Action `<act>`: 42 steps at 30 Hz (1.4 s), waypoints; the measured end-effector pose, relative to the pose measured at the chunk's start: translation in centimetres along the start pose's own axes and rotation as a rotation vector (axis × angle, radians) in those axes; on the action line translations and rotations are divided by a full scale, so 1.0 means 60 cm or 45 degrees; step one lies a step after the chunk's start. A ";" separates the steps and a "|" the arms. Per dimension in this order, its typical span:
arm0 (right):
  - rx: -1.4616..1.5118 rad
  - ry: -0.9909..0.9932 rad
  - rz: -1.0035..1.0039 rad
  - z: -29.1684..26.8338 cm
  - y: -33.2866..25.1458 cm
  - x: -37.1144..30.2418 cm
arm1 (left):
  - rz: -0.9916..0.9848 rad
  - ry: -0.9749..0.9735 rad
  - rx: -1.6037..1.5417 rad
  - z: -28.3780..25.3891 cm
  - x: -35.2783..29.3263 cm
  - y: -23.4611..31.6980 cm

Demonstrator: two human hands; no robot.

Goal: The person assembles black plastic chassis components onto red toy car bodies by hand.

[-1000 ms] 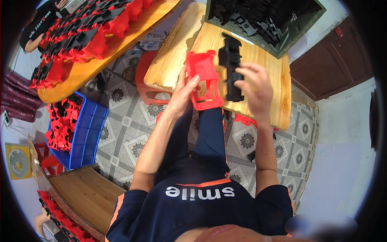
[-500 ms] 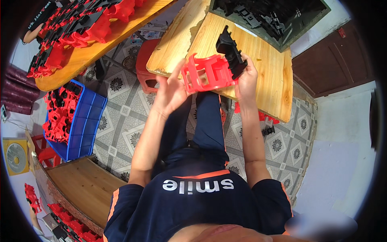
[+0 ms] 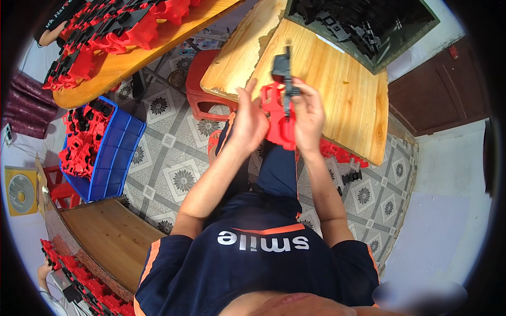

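In front of my body, over the table's near edge, is a red moulded plastic part (image 3: 281, 129) with cut-out openings. A long black plastic piece (image 3: 283, 68) stands along its upper right side, seen nearly edge-on; whether the two are joined I cannot tell. My right hand (image 3: 309, 121) grips both from the right, its thumb against the black piece. At the red part's left side is my left hand (image 3: 250, 125), palm toward it. Its thumb and forefinger stretch upward, apart; the other fingers are partly hidden.
A wooden table (image 3: 353, 110) bears a dark bin (image 3: 377, 66) of black pieces. Left are a blue crate (image 3: 118, 152) of red and black parts, a red stool (image 3: 196, 95) and a loaded orange table (image 3: 68, 99). Parts lie on the floor at right. Other people's arms show at the left edge.
The red part and black piece have turned from broadside to nearly edge-on. My hands have come closer together, the left moving right and the right dropping slightly. The whole view has shifted a little.
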State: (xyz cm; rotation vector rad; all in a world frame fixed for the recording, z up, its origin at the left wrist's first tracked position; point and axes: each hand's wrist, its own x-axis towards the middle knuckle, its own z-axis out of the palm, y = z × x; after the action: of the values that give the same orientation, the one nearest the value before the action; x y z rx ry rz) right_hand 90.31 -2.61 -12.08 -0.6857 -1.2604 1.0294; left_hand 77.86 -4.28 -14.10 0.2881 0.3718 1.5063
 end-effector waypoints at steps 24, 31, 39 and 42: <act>-1.443 -0.575 -0.758 -0.045 -0.090 0.000 | 0.069 -0.060 0.272 -0.029 0.003 0.061; -1.479 -0.555 -0.842 -0.031 -0.099 -0.001 | 0.080 -0.061 0.299 -0.025 0.001 0.067; -1.475 -0.583 -0.812 -0.025 -0.086 -0.006 | 0.098 -0.106 0.323 -0.037 0.001 0.066; -1.538 -0.577 -0.823 -0.024 -0.077 -0.011 | 0.053 -0.109 0.273 -0.027 -0.004 0.063</act>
State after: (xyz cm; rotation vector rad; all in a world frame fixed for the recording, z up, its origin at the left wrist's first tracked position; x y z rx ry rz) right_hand 92.84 -4.94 -8.62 -0.8360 -2.3115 -0.2422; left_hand 73.72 -4.41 -14.01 0.5310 0.4622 1.4908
